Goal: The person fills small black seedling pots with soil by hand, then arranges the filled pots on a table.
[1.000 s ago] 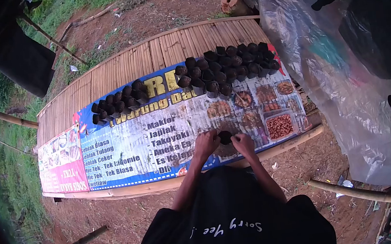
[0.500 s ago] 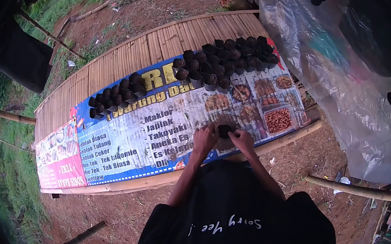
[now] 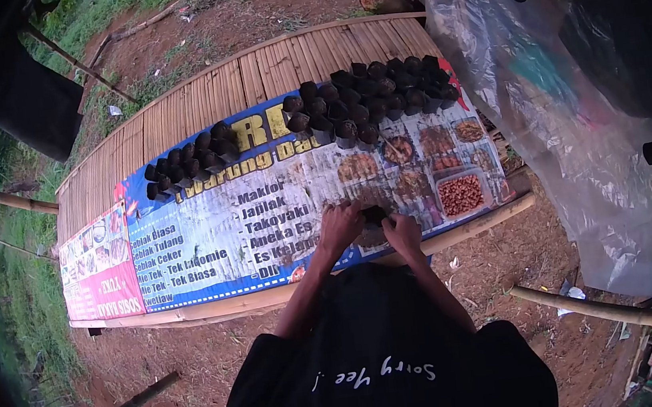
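While one bamboo desk (image 3: 194, 102) spanned the view under printed sheeting (image 3: 315, 176), two clusters of black bags, a larger right one (image 3: 371, 106) and a smaller left one (image 3: 204, 157), stood too crowded to count. At the near edge, left hand (image 3: 342, 225) and right hand (image 3: 403, 235) pinched one bag (image 3: 374, 216) between their fingers, mouth upward; its base and long axis were hidden.

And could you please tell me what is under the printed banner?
Bamboo slats show beyond the far edge of the banner; whatever lies directly beneath it is covered, so I can't see that.
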### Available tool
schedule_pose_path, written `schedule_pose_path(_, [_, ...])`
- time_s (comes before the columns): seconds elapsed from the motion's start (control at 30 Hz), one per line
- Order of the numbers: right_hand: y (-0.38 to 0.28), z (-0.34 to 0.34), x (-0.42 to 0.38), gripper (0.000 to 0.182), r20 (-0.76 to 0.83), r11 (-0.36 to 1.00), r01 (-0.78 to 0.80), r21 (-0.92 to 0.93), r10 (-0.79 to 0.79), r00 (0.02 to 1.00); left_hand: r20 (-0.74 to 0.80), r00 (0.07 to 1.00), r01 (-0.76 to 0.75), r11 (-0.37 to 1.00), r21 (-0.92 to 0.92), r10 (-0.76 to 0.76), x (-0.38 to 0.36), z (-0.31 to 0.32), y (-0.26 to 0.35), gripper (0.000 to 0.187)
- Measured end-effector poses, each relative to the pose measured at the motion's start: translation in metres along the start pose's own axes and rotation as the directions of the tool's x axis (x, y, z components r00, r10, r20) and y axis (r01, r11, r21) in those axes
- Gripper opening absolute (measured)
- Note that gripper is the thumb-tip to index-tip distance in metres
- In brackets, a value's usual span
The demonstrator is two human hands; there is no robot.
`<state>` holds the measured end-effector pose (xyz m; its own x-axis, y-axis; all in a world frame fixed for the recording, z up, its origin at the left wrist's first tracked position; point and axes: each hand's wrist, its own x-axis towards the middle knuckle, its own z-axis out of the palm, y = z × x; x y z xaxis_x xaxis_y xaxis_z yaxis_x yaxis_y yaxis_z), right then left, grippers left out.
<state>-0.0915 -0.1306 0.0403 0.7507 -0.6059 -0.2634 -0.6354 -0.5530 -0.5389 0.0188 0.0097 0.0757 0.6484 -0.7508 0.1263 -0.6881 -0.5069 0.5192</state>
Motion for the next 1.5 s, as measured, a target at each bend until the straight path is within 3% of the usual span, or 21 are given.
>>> schedule_pose_path(0.07, [0.003, 0.003, -0.002, 0.029, -0.003, 1.000, -0.006, -0.003, 0.006, 1.000, -0.073, 0.987, 0.137, 0.988, -0.076, -0.142, -0.012, 0.026, -0.009, 0.016])
schedule_pose_path(0.17, [-0.013, -0.014, -0.009, 0.024, 0.076, 0.998, 0.001, -0.066, 0.005, 0.997, -0.040, 0.961, 0.262, 0.944, -0.201, -0.275, -0.019, 0.022, -0.004, 0.017])
schedule_pose_path(0.23, [-0.019, -0.019, -0.016, 0.012, -0.294, 0.964, 0.264, -0.028, -0.260, 0.920, -0.046, 0.950, 0.290, 0.927, -0.236, -0.309, -0.024, 0.015, -0.003, 0.018])
schedule_pose_path(0.27, [-0.022, -0.024, -0.017, 0.012, -0.295, 0.963, 0.267, -0.029, -0.264, 0.918, -0.059, 0.941, 0.307, 0.914, -0.265, -0.333, -0.023, 0.011, -0.004, 0.018])
schedule_pose_path(0.33, [-0.023, -0.031, -0.022, 0.023, -0.207, 0.884, 0.423, -0.198, -0.459, 0.864, -0.091, 0.929, 0.320, 0.904, -0.284, -0.357, -0.025, 0.012, -0.006, 0.018])
schedule_pose_path(0.37, [-0.022, -0.031, -0.022, 0.023, -0.206, 0.885, 0.421, -0.199, -0.458, 0.865, -0.120, 0.916, 0.333, 0.892, -0.305, -0.383, -0.027, 0.014, -0.006, 0.017])
schedule_pose_path(0.43, [-0.020, -0.032, -0.022, 0.030, -0.038, 0.840, 0.458, -0.293, -0.488, 0.872, -0.080, 0.919, 0.345, 0.886, -0.310, -0.386, -0.028, 0.010, -0.003, 0.017])
schedule_pose_path(0.63, [-0.018, -0.026, -0.020, 0.031, 0.031, 0.803, 0.484, -0.347, -0.506, 0.862, -0.048, 0.923, 0.348, 0.883, -0.316, -0.381, -0.030, 0.008, -0.004, 0.017])
schedule_pose_path(0.97, [-0.022, -0.013, -0.022, 0.023, 0.008, 0.722, 0.473, -0.505, -0.544, 0.839, -0.037, 0.926, 0.345, 0.881, -0.323, -0.377, -0.030, 0.011, -0.006, 0.020])
schedule_pose_path(1.03, [-0.027, -0.011, -0.022, 0.019, 0.122, 0.750, 0.404, -0.524, -0.402, 0.907, -0.019, 0.921, 0.361, 0.874, -0.326, -0.388, -0.031, 0.012, -0.007, 0.021])
schedule_pose_path(1.23, [-0.018, -0.001, -0.016, 0.017, 0.072, 0.698, 0.472, -0.538, -0.521, 0.851, -0.036, 0.925, 0.342, 0.870, -0.355, -0.378, -0.027, 0.007, -0.006, 0.020])
schedule_pose_path(1.37, [-0.021, -0.004, -0.014, 0.016, 0.127, 0.710, 0.467, -0.527, -0.477, 0.870, -0.067, 0.933, 0.311, 0.887, -0.341, -0.353, -0.027, 0.009, -0.007, 0.019])
schedule_pose_path(1.43, [-0.021, -0.010, -0.011, 0.018, 0.230, 0.769, 0.453, -0.450, -0.390, 0.891, -0.083, 0.934, 0.301, 0.889, -0.346, -0.348, -0.027, 0.010, -0.009, 0.019])
schedule_pose_path(1.5, [-0.018, -0.015, -0.011, 0.019, 0.169, 0.823, 0.430, -0.371, -0.395, 0.903, -0.102, 0.934, 0.289, 0.891, -0.350, -0.342, -0.026, 0.008, -0.013, 0.019])
